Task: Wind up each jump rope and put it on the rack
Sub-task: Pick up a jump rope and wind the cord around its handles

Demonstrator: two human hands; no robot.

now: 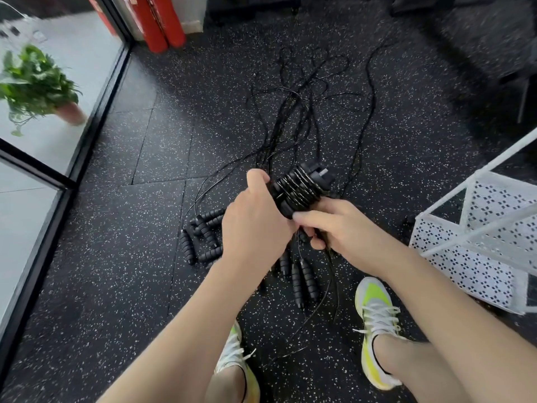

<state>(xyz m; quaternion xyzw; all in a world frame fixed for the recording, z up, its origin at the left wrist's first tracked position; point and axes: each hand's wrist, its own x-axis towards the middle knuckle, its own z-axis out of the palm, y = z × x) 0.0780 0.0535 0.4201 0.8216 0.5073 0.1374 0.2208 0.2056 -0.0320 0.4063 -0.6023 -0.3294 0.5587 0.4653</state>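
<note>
Jump rope (300, 186), black, w/ thin cord wound in tight turns round its paired ribbed foam handles, is held up above the floor, center frame, between both hands. No brand, label or writing legible anywhere. Left hand (257, 216) grips the lower-left end of the bundle, fingers curled round it. Right hand (334, 228) touches the bundle's lower-right edge w/ a straight forefinger while thumb & remaining fingers pinch loose black cord beneath it.

More ropes (293, 112) lie unwound on the floor beyond the hands, thin glossy cords tangled & looping away toward the top of frame. Their handles, ribbed black cylinders, sit in 2 groups: one pile (203, 237) left of the left wrist, another (302, 277) below the hands.

Rack (476, 237) stands at right: white metal, perforated w/ a diamond-ish pattern, basket-type tiers on a tube frame; visible tier holds nothing.

Floor (139, 175) is black rubber tile w/ white speckle. Sneakers (376, 324), white & neon yellow w/ white laces, are planted at bottom. Red cylinders (161, 24) stand upper left. Potted green plant (37, 80) in a pinkish pot sits behind the glass partition at left.
</note>
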